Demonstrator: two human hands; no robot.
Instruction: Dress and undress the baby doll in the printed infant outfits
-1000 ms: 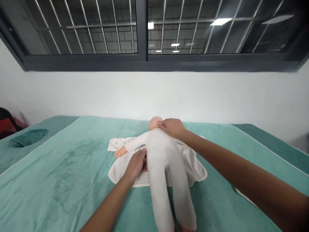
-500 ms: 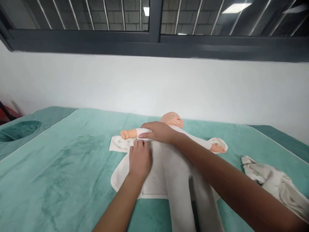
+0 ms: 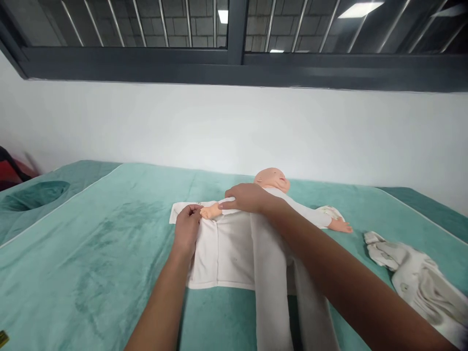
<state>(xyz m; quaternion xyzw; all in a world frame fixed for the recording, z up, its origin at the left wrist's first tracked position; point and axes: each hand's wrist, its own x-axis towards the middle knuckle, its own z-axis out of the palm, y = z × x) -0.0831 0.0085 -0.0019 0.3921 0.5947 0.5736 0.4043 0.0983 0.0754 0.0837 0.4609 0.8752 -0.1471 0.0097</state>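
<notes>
A baby doll in white clothing lies on its back, its head toward the wall. Under it a white baby top is spread out, with one printed sleeve showing beside the doll's near hand. My left hand has its fingertips pinched on the top's edge, right by the doll's fingers. My right hand is closed round the doll's sleeved arm above the wrist. The doll's other arm stretches right, over the second sleeve. My right forearm hides part of the torso.
A crumpled printed white cloth lies to the right on the green bed cover. Behind the bed rises a white wall under a barred window. Something red and black shows at the far left.
My left hand has moved left and slightly up, from the top's upper part to its edge by the doll's hand. The doll's near arm now points lower, and the top's left side has shifted.
</notes>
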